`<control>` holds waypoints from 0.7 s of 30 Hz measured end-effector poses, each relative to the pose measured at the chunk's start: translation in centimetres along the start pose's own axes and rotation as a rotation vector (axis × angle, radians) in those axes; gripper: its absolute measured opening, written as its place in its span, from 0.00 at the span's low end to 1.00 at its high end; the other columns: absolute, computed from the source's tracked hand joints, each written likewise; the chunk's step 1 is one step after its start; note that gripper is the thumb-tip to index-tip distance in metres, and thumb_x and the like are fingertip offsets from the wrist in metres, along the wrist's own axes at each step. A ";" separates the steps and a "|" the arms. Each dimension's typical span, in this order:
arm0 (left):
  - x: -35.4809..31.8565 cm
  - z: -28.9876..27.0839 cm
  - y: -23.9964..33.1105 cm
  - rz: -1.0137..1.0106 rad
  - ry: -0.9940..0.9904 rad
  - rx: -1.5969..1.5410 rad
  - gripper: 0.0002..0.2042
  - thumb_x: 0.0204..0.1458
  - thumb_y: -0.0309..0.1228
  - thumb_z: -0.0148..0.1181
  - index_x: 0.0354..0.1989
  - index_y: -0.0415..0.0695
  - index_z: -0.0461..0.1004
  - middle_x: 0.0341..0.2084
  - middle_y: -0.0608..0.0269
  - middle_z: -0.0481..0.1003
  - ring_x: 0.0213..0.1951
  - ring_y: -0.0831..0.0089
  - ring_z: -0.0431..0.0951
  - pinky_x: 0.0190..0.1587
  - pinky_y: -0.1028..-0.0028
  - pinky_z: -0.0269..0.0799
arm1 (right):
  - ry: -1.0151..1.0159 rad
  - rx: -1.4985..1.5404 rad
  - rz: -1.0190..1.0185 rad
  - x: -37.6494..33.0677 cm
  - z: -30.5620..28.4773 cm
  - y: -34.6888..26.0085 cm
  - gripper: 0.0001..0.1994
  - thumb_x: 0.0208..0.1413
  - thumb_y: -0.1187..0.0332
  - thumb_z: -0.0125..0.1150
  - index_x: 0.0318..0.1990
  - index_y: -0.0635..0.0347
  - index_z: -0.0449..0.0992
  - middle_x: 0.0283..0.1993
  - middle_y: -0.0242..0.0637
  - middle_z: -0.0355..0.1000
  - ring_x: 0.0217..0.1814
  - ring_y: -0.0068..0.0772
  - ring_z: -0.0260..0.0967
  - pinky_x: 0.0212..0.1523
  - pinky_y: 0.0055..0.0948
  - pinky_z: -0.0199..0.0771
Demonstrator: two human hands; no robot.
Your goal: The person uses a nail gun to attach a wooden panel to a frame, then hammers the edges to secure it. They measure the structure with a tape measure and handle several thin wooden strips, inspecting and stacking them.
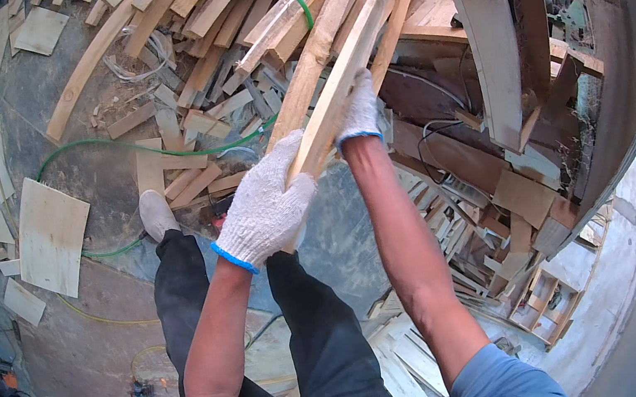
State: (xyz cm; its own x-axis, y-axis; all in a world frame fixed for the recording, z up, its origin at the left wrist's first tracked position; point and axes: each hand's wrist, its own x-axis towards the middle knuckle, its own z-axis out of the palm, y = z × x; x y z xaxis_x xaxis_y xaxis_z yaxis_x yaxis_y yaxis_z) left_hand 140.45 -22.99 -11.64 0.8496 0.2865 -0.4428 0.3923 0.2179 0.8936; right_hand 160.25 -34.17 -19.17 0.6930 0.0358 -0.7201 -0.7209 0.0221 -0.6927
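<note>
Both my hands wear white knit gloves with blue cuffs. My left hand [265, 207] grips the near end of a bundle of long pale wooden strips [342, 43] that runs up and to the right. My right hand [360, 111] is closed around the same strips a little farther along. The far ends of the strips reach into a heap of cut timber [240, 35] at the top of the view. Below my hands are my dark trousers and one light shoe [157, 215].
A green hose [150, 152] snakes over the grey floor among offcuts. A pale plywood sheet [51, 235] lies at left. Curved wooden frame parts [497, 59] and stacked pieces crowd the right. Small tools and cables [142, 392] lie at lower left.
</note>
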 end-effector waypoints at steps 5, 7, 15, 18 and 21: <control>-0.4 0.8 1.8 0.055 -0.113 -0.057 0.27 0.57 0.31 0.57 0.65 0.35 0.67 0.56 0.39 0.74 0.61 0.54 0.74 0.64 0.65 0.65 | 0.203 -0.143 -0.171 -0.3 -6.7 -2.8 0.21 0.67 0.44 0.46 0.42 0.53 0.71 0.28 0.31 0.66 0.25 0.29 0.66 0.26 0.34 0.72; -0.6 1.2 1.6 0.100 -0.115 -0.046 0.27 0.56 0.31 0.57 0.65 0.36 0.67 0.56 0.39 0.74 0.60 0.52 0.74 0.64 0.65 0.65 | 0.291 -0.138 -0.249 -1.4 -7.0 -3.6 0.19 0.66 0.50 0.51 0.44 0.57 0.74 0.29 0.32 0.70 0.26 0.31 0.69 0.25 0.34 0.73; -1.4 1.4 3.7 0.140 -0.099 0.032 0.26 0.56 0.31 0.58 0.64 0.36 0.67 0.49 0.40 0.75 0.53 0.47 0.77 0.57 0.61 0.71 | -0.051 -0.817 -0.439 -0.6 -7.3 -3.3 0.14 0.61 0.58 0.60 0.42 0.61 0.78 0.36 0.33 0.75 0.40 0.30 0.75 0.34 0.35 0.76; -1.5 1.6 4.5 0.127 -0.116 0.005 0.27 0.54 0.30 0.58 0.64 0.37 0.67 0.48 0.40 0.75 0.51 0.47 0.78 0.56 0.62 0.72 | -0.070 -0.242 0.023 -1.1 -2.5 0.9 0.20 0.61 0.47 0.61 0.43 0.56 0.76 0.33 0.35 0.76 0.31 0.34 0.74 0.31 0.36 0.77; -1.4 1.0 5.1 0.118 -0.110 -0.034 0.27 0.53 0.31 0.58 0.64 0.37 0.68 0.50 0.39 0.75 0.53 0.47 0.78 0.56 0.61 0.71 | -0.001 -0.201 0.139 -3.9 2.6 2.6 0.26 0.59 0.40 0.62 0.41 0.58 0.74 0.35 0.38 0.76 0.28 0.35 0.72 0.30 0.37 0.78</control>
State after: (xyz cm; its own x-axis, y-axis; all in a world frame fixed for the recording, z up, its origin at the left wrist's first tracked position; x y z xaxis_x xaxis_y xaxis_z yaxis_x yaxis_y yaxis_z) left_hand 141.59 -23.22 -6.39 0.9234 0.2083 -0.3225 0.2769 0.2206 0.9353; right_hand 155.68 -31.64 -18.07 0.5873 0.0260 -0.8089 -0.7929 -0.1820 -0.5816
